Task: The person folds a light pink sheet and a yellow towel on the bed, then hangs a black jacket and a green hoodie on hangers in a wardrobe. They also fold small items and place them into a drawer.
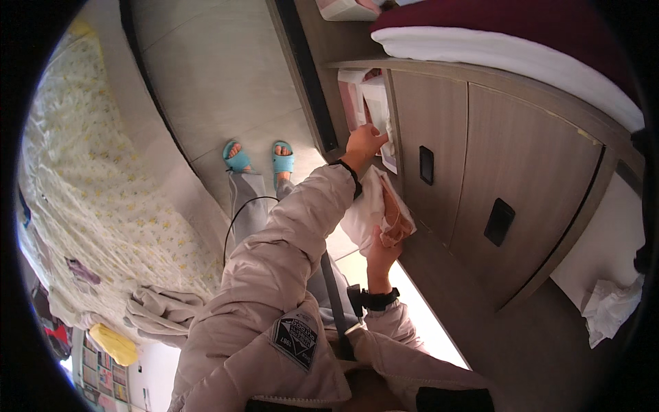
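Observation:
My left hand [365, 142] is at the opening of a cabinet compartment, beside a white storage bin [378, 100] that stands inside it. The thumb is spread from the fingers and nothing shows between them; whether they touch the bin is unclear. My right hand [383, 255] grips a soft folded bundle with an orange-pink cloth [395, 219] and a white covering [363, 211]. This bundle is held below my left wrist, in front of the cabinet. Another container with a pink side [351, 100] sits next to the white bin.
Wooden cabinet doors [432, 118] with dark recessed handles [498, 221] stand to the right, beneath a white and dark red mattress or bedding [494, 44]. A bed with a floral sheet [123, 190] fills the left. Crumpled white material [612, 309] lies far right. A thin black cable [230, 226] crosses my legs.

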Action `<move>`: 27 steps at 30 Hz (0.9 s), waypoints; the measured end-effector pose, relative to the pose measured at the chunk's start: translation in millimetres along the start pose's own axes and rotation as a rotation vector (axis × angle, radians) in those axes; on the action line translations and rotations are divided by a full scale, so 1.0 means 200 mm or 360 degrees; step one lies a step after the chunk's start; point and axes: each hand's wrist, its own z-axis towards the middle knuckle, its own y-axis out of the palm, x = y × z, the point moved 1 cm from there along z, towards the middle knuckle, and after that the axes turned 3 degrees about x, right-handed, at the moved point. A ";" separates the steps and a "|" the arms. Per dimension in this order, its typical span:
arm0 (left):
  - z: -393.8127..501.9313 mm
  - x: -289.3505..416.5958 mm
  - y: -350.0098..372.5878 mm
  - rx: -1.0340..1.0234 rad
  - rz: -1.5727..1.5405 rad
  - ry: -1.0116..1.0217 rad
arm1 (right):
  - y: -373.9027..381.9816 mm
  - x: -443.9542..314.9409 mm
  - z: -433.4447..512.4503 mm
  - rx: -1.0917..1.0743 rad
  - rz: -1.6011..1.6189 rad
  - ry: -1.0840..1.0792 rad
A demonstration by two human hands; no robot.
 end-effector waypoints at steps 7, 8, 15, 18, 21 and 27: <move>0.03 0.07 0.02 0.0089 0.0671 -0.0039 | 0.06 0.01 0.02 0.0175 0.0090 -0.0240; 0.04 0.02 -0.01 0.0045 0.0683 -0.0091 | 0.08 -0.01 0.04 0.0131 0.0283 -0.0063; 0.15 -0.39 -0.19 -0.0288 0.0563 0.0069 | 0.34 -0.16 0.34 0.0273 -0.0499 -0.1317; 0.12 -0.37 -0.17 -0.0260 0.1067 0.0491 | 0.60 -0.09 0.50 0.0062 -0.0628 -0.1203; 0.08 -0.26 -0.16 -0.0110 0.0889 0.0145 | 0.74 0.03 0.65 -0.0053 -0.0921 -0.0607; 0.03 -0.13 -0.15 -0.0124 0.0679 0.0084 | 0.92 0.11 0.94 -0.0328 -0.0826 -0.0148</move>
